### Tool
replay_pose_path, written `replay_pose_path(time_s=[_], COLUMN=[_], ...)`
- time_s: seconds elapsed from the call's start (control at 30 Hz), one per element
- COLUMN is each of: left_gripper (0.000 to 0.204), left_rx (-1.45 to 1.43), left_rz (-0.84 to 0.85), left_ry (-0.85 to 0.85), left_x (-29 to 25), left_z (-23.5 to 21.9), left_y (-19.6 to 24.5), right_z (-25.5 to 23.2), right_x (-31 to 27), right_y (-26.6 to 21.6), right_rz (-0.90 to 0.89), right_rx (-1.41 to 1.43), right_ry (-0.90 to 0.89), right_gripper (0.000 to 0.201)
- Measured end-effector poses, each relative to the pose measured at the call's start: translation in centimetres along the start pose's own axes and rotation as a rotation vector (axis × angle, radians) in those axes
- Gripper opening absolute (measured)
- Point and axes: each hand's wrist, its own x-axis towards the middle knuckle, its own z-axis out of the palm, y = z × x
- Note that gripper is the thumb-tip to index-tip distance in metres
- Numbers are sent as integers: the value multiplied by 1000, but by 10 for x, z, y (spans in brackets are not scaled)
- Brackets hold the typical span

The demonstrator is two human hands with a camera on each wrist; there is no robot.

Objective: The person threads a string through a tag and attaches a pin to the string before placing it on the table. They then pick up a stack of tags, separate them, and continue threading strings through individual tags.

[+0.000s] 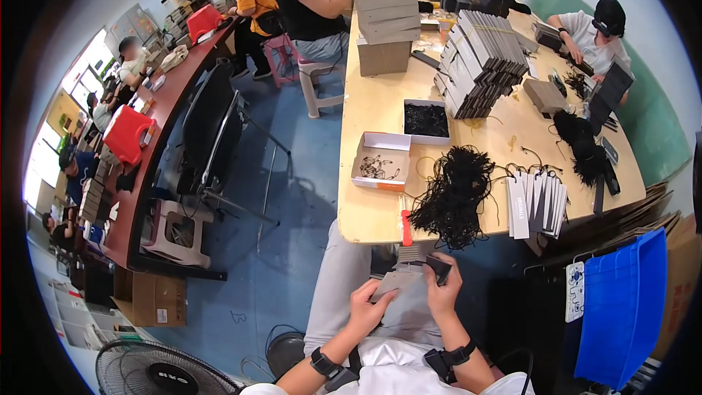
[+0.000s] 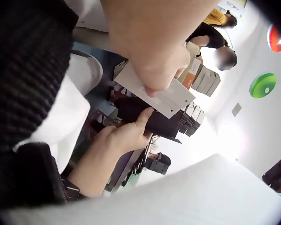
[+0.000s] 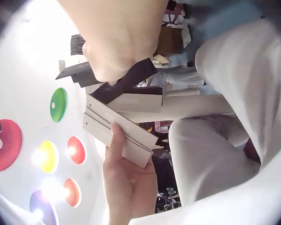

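Note:
My left hand (image 1: 369, 312) holds light grey hang tags (image 1: 395, 283) with printed lettering, its thumb pressed on the face. In the right wrist view these tags (image 3: 100, 111) are slightly fanned, one overlapping another. Black hang tags (image 1: 438, 269) are gripped in my right hand (image 1: 444, 292), close beside the light ones. The left wrist view shows the black tags (image 2: 154, 123) just under the light tag (image 2: 131, 83). Both hands are over my lap, in front of the table edge.
On the table (image 1: 365, 227) are a black string bundle (image 1: 455, 194), strung tags (image 1: 537, 201), a box of pins (image 1: 382, 161), a box of small black pieces (image 1: 426, 121) and stacked tags (image 1: 479, 66). A blue crate (image 1: 621, 307) stands right, a fan (image 1: 157, 369) lower left.

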Motion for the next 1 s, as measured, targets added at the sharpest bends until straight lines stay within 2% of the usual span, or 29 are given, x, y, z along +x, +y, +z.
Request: replay_pose_path(time_s=[0.1,0.17,0.23,0.27,0.3,0.37,0.5,0.53,0.6,0.73,0.8,0.83,0.87,0.9,1.0], left_gripper=[14,13,14,14,14,14,12,12,12,12,16,16,15,14,16], left_rx=[-85,-114,-143,-181,-219,-212,-147,-147,-364,-392,-308,-308,-215,-120,-87], left_rz=[-69,-51,-34,-23,-13,-11,20,20,-259,-172,-127,-127,-86,-47,-28], left_ry=[20,45,68,91,114,111,86,87,148,240,130,131,39,-55,-117], left_x=[-4,-8,-8,-6,-5,1,6,5,2,1,0,-2,-4,-7,-8], left_z=[8,12,14,15,16,14,10,9,7,-3,-11,-11,-12,-13,-5], left_y=[-7,-7,-7,-7,-7,-7,-15,-15,-13,-18,-17,-18,-19,-21,-28], right_z=[-9,-19,-32,-36,-38,-42,-32,-27,-19,-12,-9,-7,-5,-3,-4], right_x=[1,0,-6,-5,-8,-20,-25,-26,-28,-29,-23,-19,-16,-14,-14], right_y=[-1,-2,-7,-16,-15,-13,-6,-1,11,25,25,24,25,26,21], right_rz=[2,9,233,175,176,183,163,150,117,8,-21,-50,-50,-10,64], right_rx=[-72,-44,86,119,117,236,145,114,81,-95,-71,-47,-45,15,55], right_ry=[89,111,-52,-95,-93,-220,-326,-317,-297,-248,-225,-202,-203,-206,-188], right_gripper=[15,16,18,25,25,32,36,33,31,27,26,25,25,26,27])
